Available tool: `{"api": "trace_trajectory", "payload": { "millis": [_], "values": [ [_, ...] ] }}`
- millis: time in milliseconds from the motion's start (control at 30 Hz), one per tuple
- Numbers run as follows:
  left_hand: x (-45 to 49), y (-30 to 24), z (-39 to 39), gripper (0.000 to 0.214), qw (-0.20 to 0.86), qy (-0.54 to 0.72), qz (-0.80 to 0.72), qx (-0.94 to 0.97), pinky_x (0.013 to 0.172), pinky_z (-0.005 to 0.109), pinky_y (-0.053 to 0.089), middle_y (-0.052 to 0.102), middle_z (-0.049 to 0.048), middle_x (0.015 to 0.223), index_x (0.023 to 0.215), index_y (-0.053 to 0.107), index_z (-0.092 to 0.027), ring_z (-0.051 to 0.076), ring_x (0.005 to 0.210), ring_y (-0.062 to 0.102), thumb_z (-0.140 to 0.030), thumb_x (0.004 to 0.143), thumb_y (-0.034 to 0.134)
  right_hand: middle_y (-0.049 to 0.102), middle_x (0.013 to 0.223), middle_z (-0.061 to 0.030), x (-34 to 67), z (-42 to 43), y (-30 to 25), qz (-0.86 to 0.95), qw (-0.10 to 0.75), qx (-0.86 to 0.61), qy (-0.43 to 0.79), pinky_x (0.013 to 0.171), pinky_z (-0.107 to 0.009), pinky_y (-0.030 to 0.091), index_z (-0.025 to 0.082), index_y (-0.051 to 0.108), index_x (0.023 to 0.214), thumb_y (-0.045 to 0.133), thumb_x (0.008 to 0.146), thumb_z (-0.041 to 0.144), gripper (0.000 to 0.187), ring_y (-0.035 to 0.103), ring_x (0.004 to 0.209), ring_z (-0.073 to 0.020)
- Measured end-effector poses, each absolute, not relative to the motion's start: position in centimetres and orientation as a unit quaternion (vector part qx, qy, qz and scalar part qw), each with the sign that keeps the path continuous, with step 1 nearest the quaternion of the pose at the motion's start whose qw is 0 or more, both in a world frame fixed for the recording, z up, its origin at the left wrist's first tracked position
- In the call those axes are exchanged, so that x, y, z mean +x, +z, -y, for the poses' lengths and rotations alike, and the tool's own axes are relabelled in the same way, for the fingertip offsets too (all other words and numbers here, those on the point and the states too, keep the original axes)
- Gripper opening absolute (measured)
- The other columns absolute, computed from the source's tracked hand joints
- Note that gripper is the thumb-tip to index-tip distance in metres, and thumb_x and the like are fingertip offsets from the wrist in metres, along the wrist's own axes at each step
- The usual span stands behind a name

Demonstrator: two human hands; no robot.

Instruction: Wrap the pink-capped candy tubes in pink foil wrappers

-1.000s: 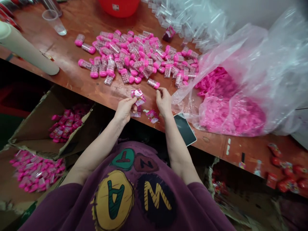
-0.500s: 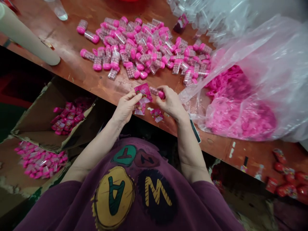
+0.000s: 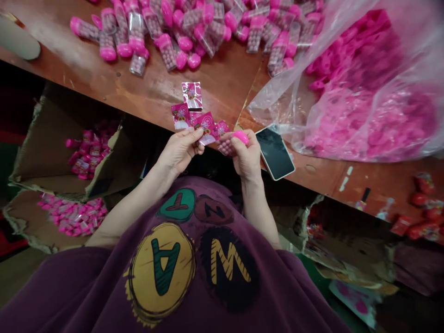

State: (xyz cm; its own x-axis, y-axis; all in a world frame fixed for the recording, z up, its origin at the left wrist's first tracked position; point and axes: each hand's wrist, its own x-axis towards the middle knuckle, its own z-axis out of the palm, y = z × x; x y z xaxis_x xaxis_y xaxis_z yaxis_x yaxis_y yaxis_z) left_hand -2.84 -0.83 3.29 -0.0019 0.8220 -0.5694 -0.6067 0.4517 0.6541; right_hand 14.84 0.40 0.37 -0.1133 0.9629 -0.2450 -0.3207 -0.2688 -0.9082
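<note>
Between thumb and fingers, my left hand [image 3: 183, 150] pinches a pink printed label sleeve [image 3: 206, 124] by its lower edge. My right hand [image 3: 248, 157] is closed on a small clear candy jar [image 3: 226, 146] filled with pink balls. Its bright pink cap [image 3: 240, 135] lies by my right thumb, and its clear end points left at the label, a small gap apart. Beyond my fingers, more labels lie on the table edge: a shiny stack [image 3: 192, 95], one at the left [image 3: 180, 114] and one partly behind the jar [image 3: 221, 127].
Many filled pink-capped jars [image 3: 166, 51] are heaped farther back. A clear bag [image 3: 367, 134] of pink caps stands at the right, with a phone [image 3: 276, 152] before it. Below the edge at left, cardboard boxes [image 3: 52, 171] hold labelled jars. Red packets [image 3: 428, 226] lie far right.
My view has dipped closer to the table edge. Both hands are nearer my body; the jar has turned in my right hand, cap upward. The phone, formerly mostly covered by my right arm, is exposed.
</note>
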Motion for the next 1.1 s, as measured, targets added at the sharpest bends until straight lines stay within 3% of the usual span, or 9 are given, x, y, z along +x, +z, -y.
{"api": "trace_trajectory", "payload": {
  "millis": [167, 333, 500, 633, 767, 867, 933, 1000, 1100],
  "values": [
    [-1.1, 1.8, 1.9, 0.030, 0.683, 0.503, -0.514, 0.129, 0.058, 0.022, 0.048, 0.067, -0.0004, 0.062, 0.068, 0.071, -0.014, 0.007, 0.054, 0.059, -0.025, 0.084, 0.093, 0.052, 0.066, 0.0110, 14.9, 0.8, 0.4, 0.268, 0.474, -0.438, 0.716, 0.041, -0.019, 0.038, 0.022, 0.052, 0.082, 0.091, 0.077, 0.060, 0.054, 0.039, 0.044, -0.0016],
    [-0.3, 1.1, 2.6, 0.028, 0.696, 0.485, -0.512, 0.136, 0.062, 0.022, 0.049, 0.069, 0.0006, 0.064, 0.070, 0.073, -0.012, 0.007, 0.057, 0.060, -0.026, 0.084, 0.093, 0.058, 0.074, 0.0119, 13.8, 1.8, -1.2, 0.281, 0.490, -0.452, 0.690, 0.044, -0.019, 0.039, 0.025, 0.057, 0.106, 0.100, 0.067, 0.049, 0.063, 0.046, 0.049, -0.0029],
    [-0.9, 1.1, 3.2, 0.024, 0.727, 0.447, -0.497, 0.158, 0.061, 0.023, 0.049, 0.071, 0.0034, 0.067, 0.075, 0.076, -0.012, 0.010, 0.058, 0.063, -0.028, 0.091, 0.085, 0.054, 0.073, 0.0096, 14.4, 1.9, -1.8, 0.377, 0.488, -0.457, 0.641, 0.045, -0.021, 0.036, 0.026, 0.059, 0.109, 0.093, 0.078, 0.054, 0.053, 0.044, 0.051, -0.0049],
    [-1.6, 1.2, 3.4, 0.026, 0.687, 0.477, -0.530, 0.140, 0.060, 0.022, 0.048, 0.069, 0.0016, 0.066, 0.071, 0.072, -0.014, 0.008, 0.057, 0.061, -0.027, 0.088, 0.088, 0.059, 0.087, 0.0048, 15.4, 2.2, -1.3, 0.419, 0.444, -0.449, 0.652, 0.050, -0.021, 0.040, 0.030, 0.060, 0.123, 0.089, 0.083, 0.057, 0.057, 0.048, 0.062, -0.0076],
    [-2.5, 1.4, 3.3, 0.028, 0.647, 0.521, -0.549, 0.092, 0.062, 0.022, 0.049, 0.069, -0.0008, 0.068, 0.074, 0.070, -0.017, 0.007, 0.057, 0.060, -0.031, 0.086, 0.091, 0.064, 0.102, -0.0002, 16.0, 3.1, -0.8, 0.364, 0.406, -0.415, 0.728, 0.059, -0.024, 0.051, 0.027, 0.066, 0.117, 0.071, 0.094, 0.060, 0.040, 0.052, 0.070, -0.0096],
    [-2.7, 1.1, 3.3, 0.027, 0.644, 0.528, -0.550, 0.063, 0.061, 0.021, 0.050, 0.070, -0.0011, 0.069, 0.077, 0.071, -0.018, 0.007, 0.057, 0.059, -0.033, 0.088, 0.091, 0.064, 0.097, 0.0008, 15.9, 4.0, -0.9, 0.317, 0.394, -0.410, 0.759, 0.067, -0.024, 0.058, 0.025, 0.067, 0.113, 0.075, 0.089, 0.048, 0.034, 0.056, 0.074, -0.0097],
    [-2.6, 0.7, 3.4, 0.028, 0.646, 0.525, -0.551, 0.049, 0.061, 0.020, 0.051, 0.069, -0.0012, 0.067, 0.077, 0.071, -0.017, 0.007, 0.057, 0.060, -0.035, 0.089, 0.089, 0.064, 0.095, 0.0027, 15.5, 4.7, -1.1, 0.323, 0.412, -0.427, 0.737, 0.068, -0.025, 0.060, 0.027, 0.065, 0.122, 0.083, 0.085, 0.044, 0.045, 0.061, 0.074, -0.0096],
    [-2.4, 0.3, 3.6, 0.030, 0.647, 0.524, -0.553, 0.044, 0.062, 0.021, 0.051, 0.068, -0.0012, 0.066, 0.076, 0.070, -0.017, 0.007, 0.058, 0.060, -0.036, 0.090, 0.088, 0.066, 0.098, 0.0032, 14.9, 5.3, -1.2, 0.345, 0.432, -0.447, 0.703, 0.060, -0.024, 0.059, 0.031, 0.058, 0.133, 0.088, 0.083, 0.047, 0.061, 0.063, 0.069, -0.0091],
    [-1.9, 0.1, 3.8, 0.032, 0.641, 0.527, -0.555, 0.049, 0.063, 0.021, 0.051, 0.068, -0.0008, 0.067, 0.075, 0.070, -0.016, 0.007, 0.059, 0.061, -0.037, 0.090, 0.088, 0.067, 0.101, 0.0031, 14.0, 6.1, -1.4, 0.365, 0.439, -0.472, 0.672, 0.045, -0.022, 0.051, 0.035, 0.050, 0.139, 0.086, 0.085, 0.057, 0.068, 0.060, 0.058, -0.0071]
  ]
}}
